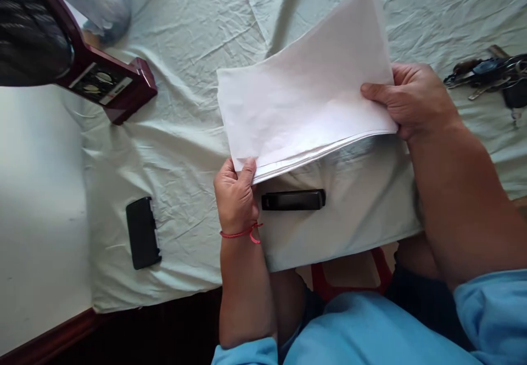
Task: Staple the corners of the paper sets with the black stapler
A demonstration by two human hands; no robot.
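A stack of white paper sheets (304, 96) is held up over the cloth-covered table, its far right corner curling upward. My left hand (236, 192) pinches the near left corner, thumb on top. At the right edge, my right hand (415, 99) grips the sheets, its thumb lying across the top sheet and its other fingers hidden beneath. Along the near side the sheet edges are slightly fanned. Just below the paper, close to my left hand, a black stapler (293, 200) lies on the cloth.
Pale green wrinkled cloth (185, 233) covers the table. On the left lies a black phone (143, 233); behind it stands a dark red fan (111, 85). A clear plastic bag (102, 8) is at the back left. Keys (489, 74) lie at the far right.
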